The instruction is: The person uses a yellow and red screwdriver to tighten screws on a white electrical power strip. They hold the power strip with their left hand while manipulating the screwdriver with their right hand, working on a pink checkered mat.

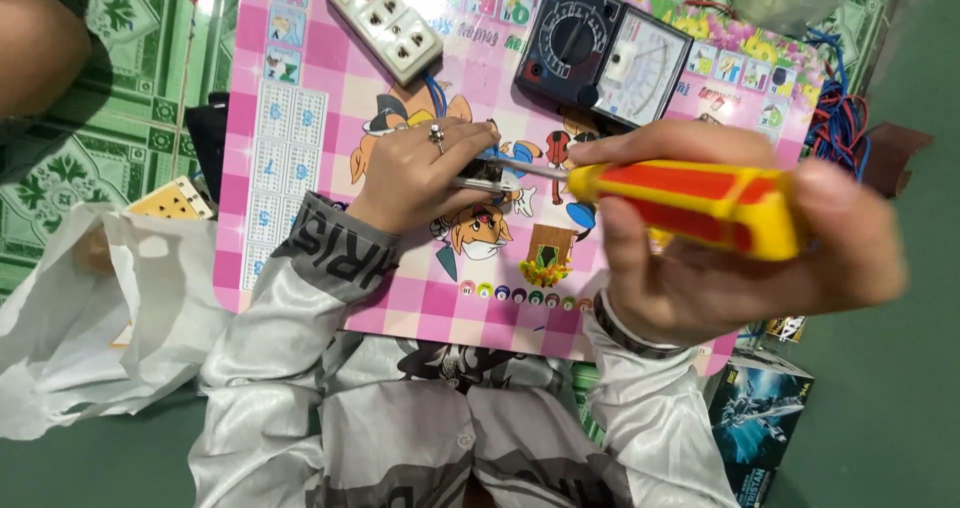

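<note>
My right hand (740, 238) grips a screwdriver with a yellow and red handle (690, 206); its metal shaft points left toward my left hand. My left hand (425, 168), a ring on one finger, pinches a small dark part (487, 180) against the pink checked board (300, 118). The screwdriver tip meets that part; what the part is stays hidden under my fingers.
A white power strip (382, 13) lies at the board's top. A black analogue multimeter (600, 50) sits at the upper right, with red and blue wires (838, 118) beside it. A white plastic bag (90, 308) lies at left, a printed box (760, 418) at lower right.
</note>
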